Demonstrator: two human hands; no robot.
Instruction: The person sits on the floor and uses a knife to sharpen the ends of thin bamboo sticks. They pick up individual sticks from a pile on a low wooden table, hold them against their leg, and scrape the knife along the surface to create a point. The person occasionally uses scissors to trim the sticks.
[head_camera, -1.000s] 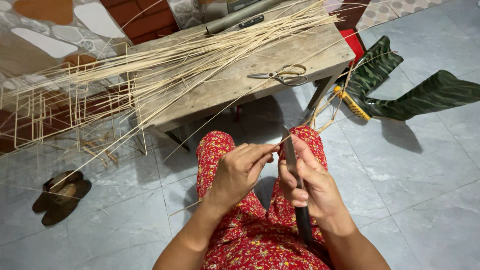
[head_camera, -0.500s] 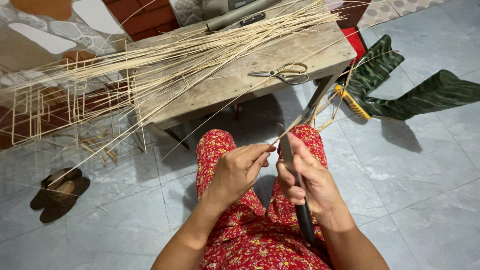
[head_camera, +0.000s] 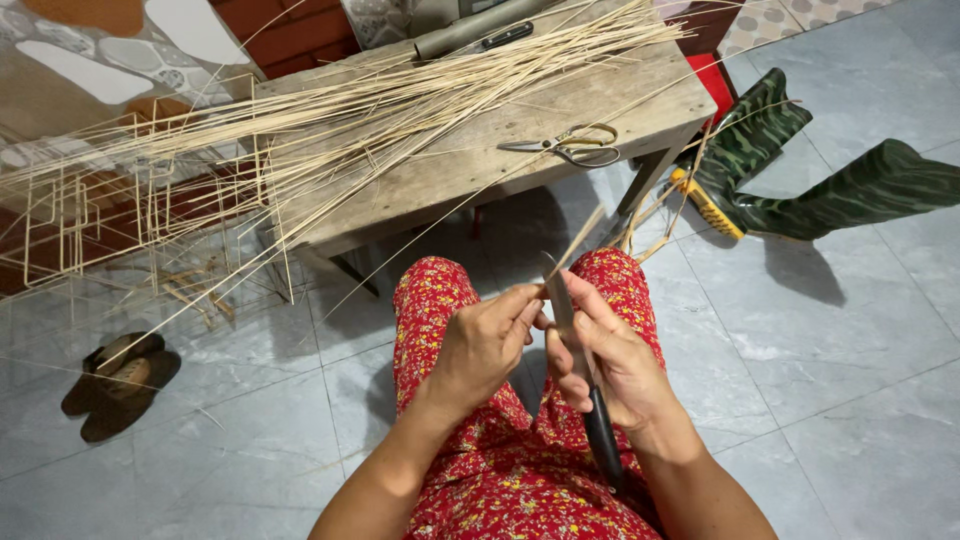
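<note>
My right hand (head_camera: 610, 355) grips a knife (head_camera: 575, 350) with a black handle, its blade pointing up and away from me. My left hand (head_camera: 485, 340) pinches a thin pale bamboo strip (head_camera: 580, 238) against the blade; the strip runs up and to the right from my fingers. Both hands are over my lap, which is covered by red floral cloth (head_camera: 500, 470).
A low wooden bench (head_camera: 480, 170) ahead carries a long bundle of bamboo strips (head_camera: 330, 110) and scissors (head_camera: 570, 145). A bamboo-stick frame (head_camera: 110, 215) stands at left, sandals (head_camera: 115, 385) on the tiled floor. Green camouflage boots (head_camera: 800, 170) lie at right, beside a red stool (head_camera: 710, 80).
My hands have held their place over my lap. The bamboo strip has shifted slightly along the blade between my left fingers.
</note>
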